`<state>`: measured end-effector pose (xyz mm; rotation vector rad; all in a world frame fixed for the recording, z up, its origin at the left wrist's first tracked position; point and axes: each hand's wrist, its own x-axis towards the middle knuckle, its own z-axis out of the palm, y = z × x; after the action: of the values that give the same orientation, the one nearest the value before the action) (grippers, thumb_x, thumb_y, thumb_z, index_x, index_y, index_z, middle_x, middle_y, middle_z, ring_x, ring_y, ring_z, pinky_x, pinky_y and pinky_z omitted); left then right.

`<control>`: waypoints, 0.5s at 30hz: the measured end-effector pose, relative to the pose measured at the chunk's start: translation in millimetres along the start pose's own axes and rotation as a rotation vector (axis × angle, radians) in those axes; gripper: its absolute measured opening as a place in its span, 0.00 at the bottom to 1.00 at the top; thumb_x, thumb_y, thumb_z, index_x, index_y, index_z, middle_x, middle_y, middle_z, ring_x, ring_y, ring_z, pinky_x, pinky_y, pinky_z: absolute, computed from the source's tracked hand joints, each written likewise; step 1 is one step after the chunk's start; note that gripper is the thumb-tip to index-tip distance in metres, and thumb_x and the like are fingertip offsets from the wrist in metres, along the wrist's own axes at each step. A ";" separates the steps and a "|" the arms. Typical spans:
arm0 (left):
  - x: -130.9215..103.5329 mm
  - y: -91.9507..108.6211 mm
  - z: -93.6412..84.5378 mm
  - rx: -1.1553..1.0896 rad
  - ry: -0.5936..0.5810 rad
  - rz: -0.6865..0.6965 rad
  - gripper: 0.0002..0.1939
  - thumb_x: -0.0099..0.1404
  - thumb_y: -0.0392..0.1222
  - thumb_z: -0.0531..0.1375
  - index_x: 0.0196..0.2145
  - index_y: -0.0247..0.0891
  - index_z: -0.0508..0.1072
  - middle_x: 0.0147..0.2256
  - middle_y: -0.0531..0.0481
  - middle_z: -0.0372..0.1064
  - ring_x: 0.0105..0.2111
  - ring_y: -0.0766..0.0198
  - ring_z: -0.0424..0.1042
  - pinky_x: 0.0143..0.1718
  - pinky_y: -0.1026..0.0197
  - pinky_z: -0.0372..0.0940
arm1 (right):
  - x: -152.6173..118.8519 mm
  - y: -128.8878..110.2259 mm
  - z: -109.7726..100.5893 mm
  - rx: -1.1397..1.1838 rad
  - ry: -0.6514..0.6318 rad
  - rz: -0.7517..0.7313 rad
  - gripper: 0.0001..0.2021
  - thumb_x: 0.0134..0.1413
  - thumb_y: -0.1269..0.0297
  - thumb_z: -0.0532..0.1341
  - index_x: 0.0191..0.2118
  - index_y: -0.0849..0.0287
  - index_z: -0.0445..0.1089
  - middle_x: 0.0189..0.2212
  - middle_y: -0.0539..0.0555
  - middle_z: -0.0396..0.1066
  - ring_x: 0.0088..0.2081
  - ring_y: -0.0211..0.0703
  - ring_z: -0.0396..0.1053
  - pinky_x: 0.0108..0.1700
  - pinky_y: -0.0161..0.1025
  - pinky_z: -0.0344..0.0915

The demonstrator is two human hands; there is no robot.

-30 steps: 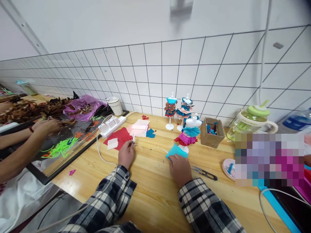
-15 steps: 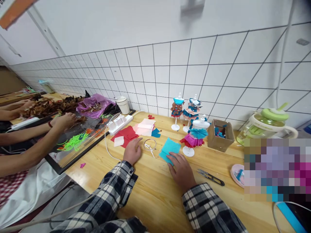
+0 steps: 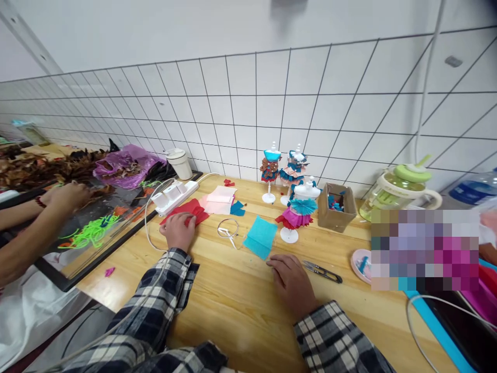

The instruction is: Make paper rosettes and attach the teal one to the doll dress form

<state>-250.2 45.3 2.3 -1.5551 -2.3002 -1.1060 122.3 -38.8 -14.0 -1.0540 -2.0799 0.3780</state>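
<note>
My left hand [image 3: 178, 231] lies over the near edge of some red paper or fabric sheets [image 3: 192, 210], palm down, its fingers slightly bent and touching them. It covers the spot where a small white piece lay. On the bare wood rests my right hand [image 3: 292, 282], open, fingers stretched out just below a turquoise square sheet [image 3: 260, 237]. Thread snips [image 3: 323, 271] lie right beside that hand. Between the hands is a thin ring of wire or cord [image 3: 228, 228] with a white strip [image 3: 232, 239]. Pale pink sheets [image 3: 219, 200] and dark blue scraps [image 3: 237, 208] lie behind the red ones.
Small dress forms in ruffled outfits [image 3: 302, 207] stand near the tiled wall, beside a cardboard box [image 3: 337, 207] of scraps. A power strip [image 3: 176, 197] and white cup [image 3: 179, 164] are left; a pink dish [image 3: 361, 265] and jug [image 3: 399, 191] right. Another person's hand [image 3: 73, 199] works at far left.
My left hand has moved left and back from beside the wire ring onto the red sheets. My right hand has come off the turquoise sheet onto the table. The view has shifted right.
</note>
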 end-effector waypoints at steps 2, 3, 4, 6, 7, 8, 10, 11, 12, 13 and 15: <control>-3.9 5.6 -1.5 -0.218 0.035 -0.018 0.11 0.60 0.48 0.59 0.33 0.38 0.75 0.43 0.40 0.74 0.52 0.44 0.65 0.59 0.38 0.48 | -7.3 3.3 -5.2 -0.011 -0.002 0.030 0.12 0.61 0.72 0.53 0.44 0.56 0.73 0.42 0.56 0.75 0.45 0.48 0.69 0.50 0.49 0.67; -8.0 10.2 -1.0 -0.359 0.040 -0.037 0.10 0.58 0.47 0.61 0.32 0.38 0.74 0.42 0.40 0.74 0.51 0.46 0.66 0.59 0.40 0.50 | -9.8 4.6 -7.0 -0.015 -0.002 0.048 0.12 0.61 0.72 0.53 0.44 0.56 0.73 0.42 0.56 0.75 0.45 0.48 0.69 0.50 0.49 0.67; -14.2 16.6 0.4 -0.431 0.033 -0.045 0.10 0.58 0.47 0.61 0.32 0.38 0.73 0.42 0.42 0.74 0.51 0.48 0.67 0.58 0.42 0.53 | -11.4 5.5 -8.2 -0.016 0.000 0.066 0.12 0.61 0.71 0.53 0.44 0.56 0.72 0.42 0.56 0.75 0.45 0.48 0.70 0.50 0.49 0.67; -34.3 35.7 5.3 -0.565 -0.051 -0.049 0.10 0.58 0.47 0.61 0.33 0.39 0.71 0.38 0.44 0.74 0.44 0.52 0.72 0.52 0.48 0.62 | -12.6 5.5 -8.6 -0.003 0.010 0.100 0.12 0.61 0.69 0.54 0.46 0.56 0.72 0.42 0.56 0.75 0.45 0.48 0.70 0.50 0.49 0.66; -48.0 48.4 8.1 -0.610 -0.104 -0.037 0.11 0.57 0.48 0.61 0.33 0.39 0.71 0.35 0.45 0.74 0.39 0.55 0.73 0.47 0.51 0.66 | -12.6 4.6 -8.1 0.015 0.015 0.121 0.12 0.61 0.68 0.55 0.48 0.56 0.71 0.42 0.56 0.75 0.45 0.48 0.70 0.49 0.49 0.67; -63.3 62.7 10.4 -0.648 -0.164 -0.020 0.11 0.56 0.48 0.63 0.34 0.39 0.71 0.33 0.47 0.74 0.36 0.56 0.74 0.43 0.53 0.68 | -12.5 3.4 -7.4 0.042 0.020 0.145 0.14 0.61 0.66 0.55 0.51 0.56 0.69 0.43 0.56 0.75 0.44 0.48 0.70 0.48 0.48 0.67; -95.7 93.7 12.4 -0.769 -0.352 0.032 0.11 0.57 0.45 0.63 0.37 0.38 0.73 0.36 0.45 0.75 0.37 0.57 0.75 0.42 0.55 0.68 | -12.4 0.2 -5.9 0.123 0.033 0.190 0.19 0.61 0.62 0.56 0.57 0.56 0.65 0.45 0.57 0.74 0.41 0.46 0.70 0.44 0.44 0.69; -110.8 108.7 11.7 -0.805 -0.444 0.074 0.10 0.58 0.43 0.62 0.38 0.39 0.73 0.37 0.45 0.75 0.38 0.57 0.75 0.43 0.55 0.68 | -12.4 -1.2 -5.5 0.170 0.046 0.207 0.21 0.62 0.60 0.55 0.59 0.57 0.62 0.47 0.57 0.73 0.41 0.45 0.70 0.42 0.43 0.69; -124.0 122.3 10.1 -0.812 -0.525 0.132 0.10 0.59 0.41 0.62 0.40 0.39 0.74 0.38 0.45 0.75 0.39 0.57 0.75 0.44 0.55 0.68 | -12.3 -2.3 -5.6 0.213 0.064 0.220 0.24 0.62 0.59 0.55 0.62 0.58 0.59 0.49 0.58 0.72 0.41 0.45 0.70 0.40 0.41 0.70; -134.9 134.0 7.9 -0.806 -0.605 0.192 0.11 0.59 0.39 0.62 0.41 0.40 0.74 0.39 0.45 0.75 0.40 0.57 0.74 0.45 0.55 0.67 | -12.1 -3.1 -6.1 0.243 0.084 0.230 0.26 0.61 0.58 0.56 0.63 0.58 0.56 0.51 0.59 0.71 0.42 0.45 0.70 0.38 0.40 0.70; -149.2 150.0 4.1 -0.784 -0.683 0.252 0.13 0.60 0.38 0.61 0.44 0.42 0.72 0.40 0.46 0.75 0.40 0.57 0.74 0.46 0.54 0.67 | -10.9 -3.6 -8.7 0.246 0.108 0.245 0.28 0.59 0.57 0.58 0.63 0.59 0.57 0.51 0.60 0.71 0.44 0.47 0.70 0.38 0.41 0.69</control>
<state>-54.1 -34.0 -2.2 -2.7856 -1.9652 -1.7270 130.7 -50.2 -11.6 -1.1534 -1.7610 0.6657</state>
